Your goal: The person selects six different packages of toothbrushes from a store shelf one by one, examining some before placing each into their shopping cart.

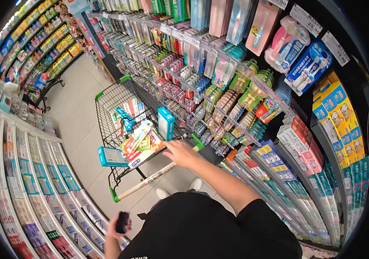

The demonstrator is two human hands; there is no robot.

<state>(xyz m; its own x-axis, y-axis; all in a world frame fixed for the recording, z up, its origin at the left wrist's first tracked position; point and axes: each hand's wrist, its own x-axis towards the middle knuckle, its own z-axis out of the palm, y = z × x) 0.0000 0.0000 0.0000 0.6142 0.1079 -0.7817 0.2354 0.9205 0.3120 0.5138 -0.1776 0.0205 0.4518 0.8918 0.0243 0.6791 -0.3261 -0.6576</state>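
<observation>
My right hand (179,153) reaches over the shopping cart (106,113) with its fingers stretched out. Its fingertips are right at the edge of an orange-and-white package (152,151) lying near the handle end. Close above them, a teal box (166,123) stands upright against the cart's right side. A second teal box (113,156) rests at the left side, and colourful packets (138,139) are piled between the two. Low on the left, away from the cart, my left hand (114,228) is closed around a small black object (123,222) whose kind does not show clearly.
A tall rack of toothbrushes (223,71) and boxed goods (337,123) runs along the right. Shelves of small packages (42,185) curve along the left. Tiled floor (78,97) lies between them, with another cart (42,93) farther up the aisle.
</observation>
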